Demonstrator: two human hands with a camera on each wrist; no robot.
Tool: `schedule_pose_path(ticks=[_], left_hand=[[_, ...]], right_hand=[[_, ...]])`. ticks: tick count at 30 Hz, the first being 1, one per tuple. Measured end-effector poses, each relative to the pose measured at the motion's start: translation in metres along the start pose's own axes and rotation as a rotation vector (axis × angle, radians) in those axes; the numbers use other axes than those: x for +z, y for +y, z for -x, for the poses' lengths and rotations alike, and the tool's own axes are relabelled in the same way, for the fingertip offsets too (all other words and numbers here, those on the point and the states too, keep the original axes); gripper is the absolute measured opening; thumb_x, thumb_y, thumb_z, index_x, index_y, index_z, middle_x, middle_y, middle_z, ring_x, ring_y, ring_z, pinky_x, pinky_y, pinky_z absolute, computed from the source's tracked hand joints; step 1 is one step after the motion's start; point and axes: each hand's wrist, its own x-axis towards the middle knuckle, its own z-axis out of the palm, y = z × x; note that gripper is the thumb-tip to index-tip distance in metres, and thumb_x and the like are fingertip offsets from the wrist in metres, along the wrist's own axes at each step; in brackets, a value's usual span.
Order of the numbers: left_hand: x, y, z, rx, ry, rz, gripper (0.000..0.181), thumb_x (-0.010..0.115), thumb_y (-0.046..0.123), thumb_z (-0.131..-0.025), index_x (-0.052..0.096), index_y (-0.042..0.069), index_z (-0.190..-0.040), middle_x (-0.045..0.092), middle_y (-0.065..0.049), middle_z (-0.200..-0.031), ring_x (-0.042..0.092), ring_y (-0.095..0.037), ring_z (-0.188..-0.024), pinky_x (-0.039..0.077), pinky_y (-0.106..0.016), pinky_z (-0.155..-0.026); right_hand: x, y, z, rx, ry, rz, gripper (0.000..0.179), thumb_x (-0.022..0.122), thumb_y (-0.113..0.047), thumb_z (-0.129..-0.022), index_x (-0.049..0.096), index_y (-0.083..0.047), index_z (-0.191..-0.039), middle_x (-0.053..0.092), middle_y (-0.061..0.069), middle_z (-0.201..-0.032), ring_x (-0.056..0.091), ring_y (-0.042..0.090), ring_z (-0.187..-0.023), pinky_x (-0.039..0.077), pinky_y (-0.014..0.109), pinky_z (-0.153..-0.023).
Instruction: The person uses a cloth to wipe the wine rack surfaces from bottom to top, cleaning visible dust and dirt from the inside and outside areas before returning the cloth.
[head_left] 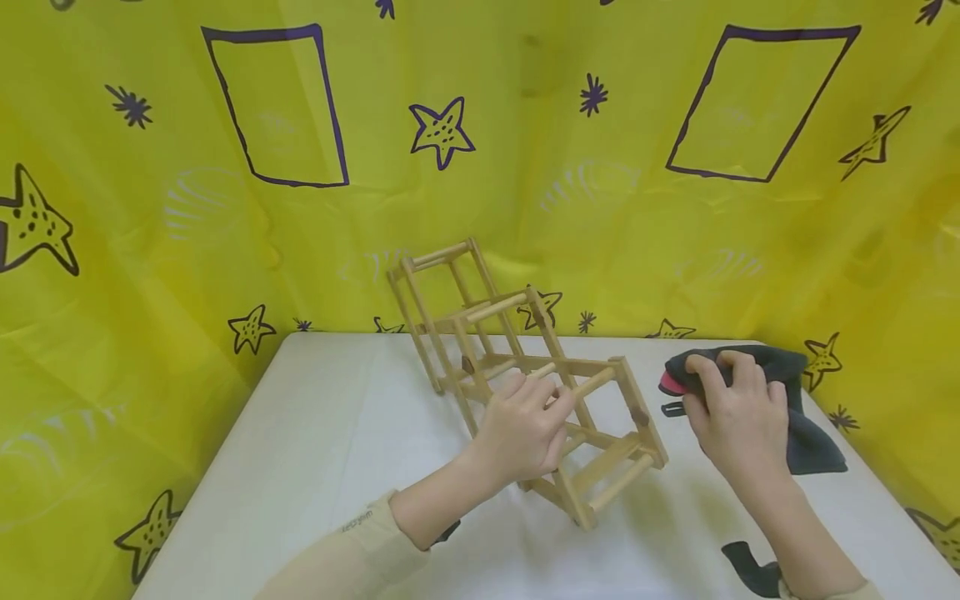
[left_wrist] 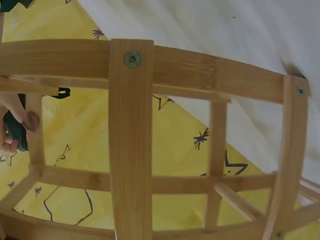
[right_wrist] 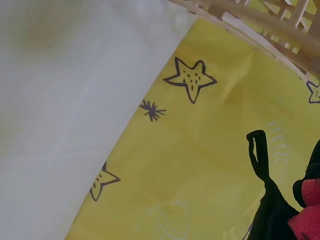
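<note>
A light wooden rack (head_left: 540, 362) of slats and round rungs stands tilted over the middle of the table. My left hand (head_left: 525, 421) grips one of its rungs near the front end. Close up in the left wrist view, the rack's slats (left_wrist: 131, 140) show screw heads. At the right, my right hand (head_left: 742, 408) holds a dark cloth (head_left: 813, 437) bunched under its fingers, with a pink patch (head_left: 672, 384) and a small hanging loop (head_left: 673, 409) at its left side. The right wrist view shows the cloth's loop (right_wrist: 259, 152) and pink fabric (right_wrist: 307, 222).
The white table (head_left: 337, 417) reaches back to a yellow curtain (head_left: 495, 208) with drawn stars. A dark strap (head_left: 750, 571) hangs by my right wrist at the front. The cloth's lower part drapes near the table's right edge.
</note>
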Motion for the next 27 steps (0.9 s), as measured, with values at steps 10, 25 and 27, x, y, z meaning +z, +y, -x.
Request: schedule_pose_path(ticks=[10,25,27], left_hand=[[-0.011,0.001,0.004,-0.034,-0.13,-0.016,0.04,0.026,0.032,-0.091,0.061,0.014,-0.095,0.055,0.002,-0.081,0.053,-0.012,-0.071,0.039,-0.026,-0.068],[-0.016,-0.129,0.035,0.003,-0.591,-0.15,0.042,0.035,0.041,-0.096,0.048,0.02,-0.131,0.042,-0.001,-0.138,0.035,-0.019,-0.128,0.017,-0.041,-0.107],[-0.014,-0.137,0.038,0.007,-0.634,-0.101,0.046,0.035,0.045,-0.095,0.048,0.02,-0.131,0.042,-0.002,-0.137,0.035,-0.02,-0.129,0.019,-0.042,-0.107]], right_hand=[[-0.004,-0.004,0.01,0.026,0.001,0.004,0.045,0.071,0.002,-0.065,0.053,-0.006,-0.105,0.042,0.027,-0.105,0.043,0.041,-0.089,0.028,0.049,-0.064],[-0.003,-0.002,0.013,0.025,0.0,0.011,0.044,0.071,0.001,-0.066,0.053,-0.006,-0.105,0.043,0.026,-0.105,0.042,0.041,-0.089,0.028,0.049,-0.064],[-0.003,-0.002,0.013,0.027,0.001,0.012,0.045,0.072,0.001,-0.065,0.053,-0.006,-0.105,0.043,0.026,-0.105,0.042,0.041,-0.088,0.028,0.049,-0.064]])
